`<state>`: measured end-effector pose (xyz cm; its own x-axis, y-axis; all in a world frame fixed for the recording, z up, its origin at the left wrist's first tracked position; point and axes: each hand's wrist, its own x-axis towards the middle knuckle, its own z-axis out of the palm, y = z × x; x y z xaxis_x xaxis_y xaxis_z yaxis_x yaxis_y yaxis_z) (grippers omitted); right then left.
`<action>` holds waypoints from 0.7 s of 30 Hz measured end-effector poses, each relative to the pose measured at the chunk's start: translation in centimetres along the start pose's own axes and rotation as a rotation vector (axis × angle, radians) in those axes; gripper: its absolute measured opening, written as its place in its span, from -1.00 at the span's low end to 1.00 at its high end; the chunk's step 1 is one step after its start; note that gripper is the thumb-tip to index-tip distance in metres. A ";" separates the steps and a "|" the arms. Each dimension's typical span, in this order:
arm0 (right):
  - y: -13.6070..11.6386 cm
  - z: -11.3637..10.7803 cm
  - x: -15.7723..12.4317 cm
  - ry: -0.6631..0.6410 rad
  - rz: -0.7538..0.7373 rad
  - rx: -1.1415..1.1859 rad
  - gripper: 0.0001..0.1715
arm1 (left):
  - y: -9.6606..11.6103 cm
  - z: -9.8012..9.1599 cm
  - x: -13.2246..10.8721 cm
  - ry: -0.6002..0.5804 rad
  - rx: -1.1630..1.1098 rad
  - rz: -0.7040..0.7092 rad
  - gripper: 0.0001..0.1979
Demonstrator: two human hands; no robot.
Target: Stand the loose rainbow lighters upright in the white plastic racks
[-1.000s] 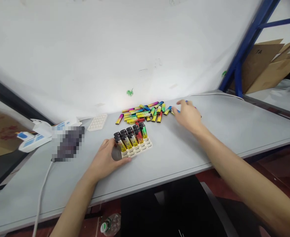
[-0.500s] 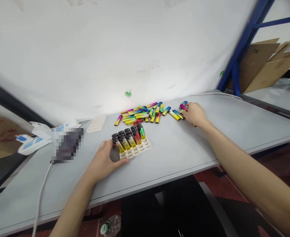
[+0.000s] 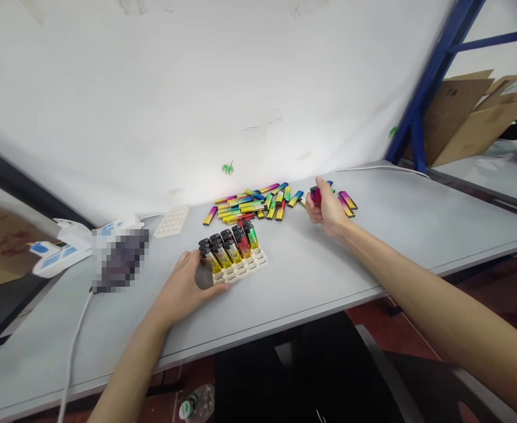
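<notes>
My left hand [image 3: 183, 289] grips a white slotted rack [image 3: 246, 271] at its left end, thumb along the front edge and fingers behind. Several lighters [image 3: 223, 255] with black tops and yellow, red or green bodies stand upright in the rack's back rows; the front slots show bare. My right hand [image 3: 329, 212] is closed on a lighter [image 3: 315, 195] with a dark top and a pink body, raised over the table; the fingers cover much of it. A heap of loose lighters [image 3: 245, 205] lies near the wall, and a few more lighters [image 3: 348, 201] lie beside my right hand.
A second white rack [image 3: 171, 222] lies flat at the back left. A power strip [image 3: 60, 258] and a blurred dark object [image 3: 121, 258] with a white cable [image 3: 77, 341] are left of it. A blue metal frame [image 3: 419, 117] and cardboard boxes [image 3: 465, 117] stand at right.
My right hand has picked up a lighter from the right-hand group and moved slightly left and up, turning upright. Lighters it covered now show. My left hand and the rack stay put.
</notes>
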<state>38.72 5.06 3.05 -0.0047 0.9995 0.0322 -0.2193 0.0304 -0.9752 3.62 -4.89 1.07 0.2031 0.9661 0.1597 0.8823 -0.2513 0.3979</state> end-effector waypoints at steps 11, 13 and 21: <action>0.7 1.1 -1.0 -0.167 0.016 0.012 -0.55 | -0.1 0.0 0.0 0.008 -0.003 0.018 -0.41; 0.6 1.0 -1.0 -0.173 0.021 0.030 -0.47 | -0.1 0.0 -0.1 0.006 -0.003 0.014 -0.41; -0.1 0.8 -0.9 -0.083 0.129 0.047 -0.38 | -0.1 -0.1 -0.1 0.002 0.006 0.018 -0.42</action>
<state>37.97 4.15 3.32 -0.1164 0.9905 -0.0727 -0.2566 -0.1008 -0.9613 3.50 -4.98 1.10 0.2183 0.9612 0.1687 0.8811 -0.2684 0.3894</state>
